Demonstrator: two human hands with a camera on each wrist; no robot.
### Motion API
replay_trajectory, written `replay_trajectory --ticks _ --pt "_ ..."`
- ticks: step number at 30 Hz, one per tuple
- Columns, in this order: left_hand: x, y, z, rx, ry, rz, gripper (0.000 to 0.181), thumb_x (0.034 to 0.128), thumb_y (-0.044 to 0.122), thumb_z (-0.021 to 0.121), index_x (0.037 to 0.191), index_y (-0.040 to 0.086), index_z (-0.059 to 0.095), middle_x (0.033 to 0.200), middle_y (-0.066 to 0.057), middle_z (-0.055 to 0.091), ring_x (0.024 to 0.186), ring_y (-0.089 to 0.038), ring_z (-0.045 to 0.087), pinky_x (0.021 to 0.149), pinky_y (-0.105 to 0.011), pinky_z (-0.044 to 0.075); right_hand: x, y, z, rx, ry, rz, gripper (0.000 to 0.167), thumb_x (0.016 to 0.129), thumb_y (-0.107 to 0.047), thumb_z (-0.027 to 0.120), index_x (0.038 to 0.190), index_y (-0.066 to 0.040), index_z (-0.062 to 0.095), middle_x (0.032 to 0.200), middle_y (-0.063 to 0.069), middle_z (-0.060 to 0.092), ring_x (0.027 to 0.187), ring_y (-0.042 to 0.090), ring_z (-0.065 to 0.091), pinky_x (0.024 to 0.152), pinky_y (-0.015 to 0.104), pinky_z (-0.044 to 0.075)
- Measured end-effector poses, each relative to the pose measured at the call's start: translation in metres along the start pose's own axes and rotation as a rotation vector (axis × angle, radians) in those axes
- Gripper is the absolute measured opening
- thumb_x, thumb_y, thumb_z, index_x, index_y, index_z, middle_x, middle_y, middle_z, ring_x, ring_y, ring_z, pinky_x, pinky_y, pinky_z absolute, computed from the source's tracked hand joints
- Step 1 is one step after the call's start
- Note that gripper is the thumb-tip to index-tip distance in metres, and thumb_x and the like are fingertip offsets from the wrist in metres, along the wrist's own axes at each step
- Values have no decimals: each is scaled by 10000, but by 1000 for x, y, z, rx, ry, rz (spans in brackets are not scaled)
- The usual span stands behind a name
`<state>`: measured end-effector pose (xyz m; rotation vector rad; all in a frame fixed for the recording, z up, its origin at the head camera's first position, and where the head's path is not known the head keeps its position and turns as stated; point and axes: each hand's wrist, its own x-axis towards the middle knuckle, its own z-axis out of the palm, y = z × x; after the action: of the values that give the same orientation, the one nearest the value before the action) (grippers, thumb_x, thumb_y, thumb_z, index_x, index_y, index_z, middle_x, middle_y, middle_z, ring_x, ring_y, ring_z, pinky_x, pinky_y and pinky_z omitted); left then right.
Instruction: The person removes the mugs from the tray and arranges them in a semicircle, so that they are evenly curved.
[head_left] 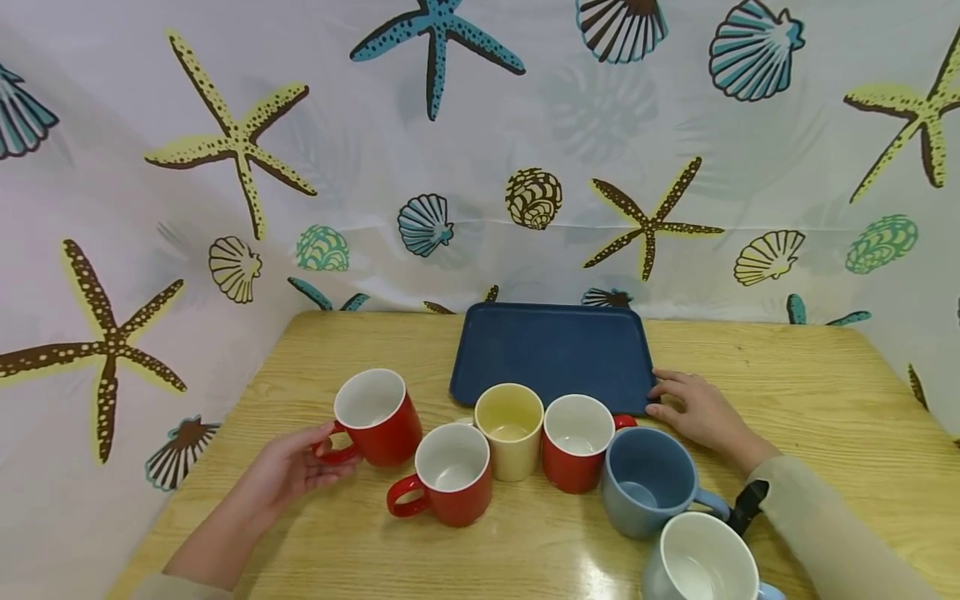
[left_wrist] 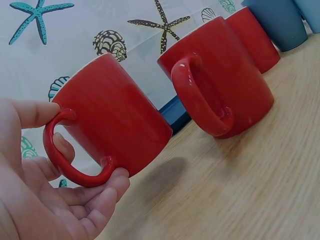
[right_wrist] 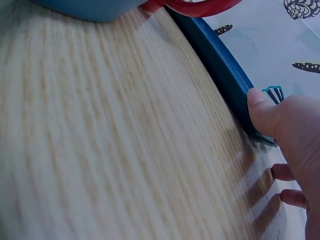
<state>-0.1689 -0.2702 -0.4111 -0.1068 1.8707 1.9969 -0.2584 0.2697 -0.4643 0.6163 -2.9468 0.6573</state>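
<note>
My left hand (head_left: 288,471) holds a red mug (head_left: 386,425) with a white inside by its handle. The left wrist view shows this mug (left_wrist: 112,115) tilted and raised off the table, its shadow below; the thumb is at the top of the handle and the fingers are under it. A second red mug (head_left: 457,492) stands just to its right. At the right end of the dark blue tray (head_left: 551,354) rests my right hand (head_left: 697,408), fingers relaxed. In the right wrist view its thumb touches the rim of the tray (right_wrist: 220,65) near a corner.
A yellow mug (head_left: 513,454), another red mug (head_left: 573,458), a blue mug (head_left: 641,500) and a pale blue mug (head_left: 660,575) stand on the wooden table (head_left: 360,550), before the tray and toward the right. A patterned cloth (head_left: 480,167) hangs behind the table.
</note>
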Motion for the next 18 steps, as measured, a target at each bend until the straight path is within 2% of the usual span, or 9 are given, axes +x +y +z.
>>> replay_trajectory --ticks 6,14,18 --pt "-15 -5 -2 -13 -38 -10 352 988 298 429 682 139 496 908 -81 671 947 -255 643 814 -304 488 0 -1 1 4 -3 13 270 892 -323 625 1050 -112 680 1371 169 449 1238 406 386 993 586 286" --pt "-32 -12 -4 -18 -44 -7 353 995 278 408 689 144 524 887 -80 675 951 -246 646 816 -306 484 1 -2 -1 -15 -9 28 281 892 -333 621 1055 -112 679 1374 167 445 1239 402 383 993 586 286" --pt "-40 -13 -6 -44 -61 -36 368 1003 274 386 687 150 530 883 -54 676 951 -220 644 821 -296 480 0 -1 0 -13 -5 28 275 892 -324 623 1054 -110 681 1374 167 445 1239 403 384 993 589 283"
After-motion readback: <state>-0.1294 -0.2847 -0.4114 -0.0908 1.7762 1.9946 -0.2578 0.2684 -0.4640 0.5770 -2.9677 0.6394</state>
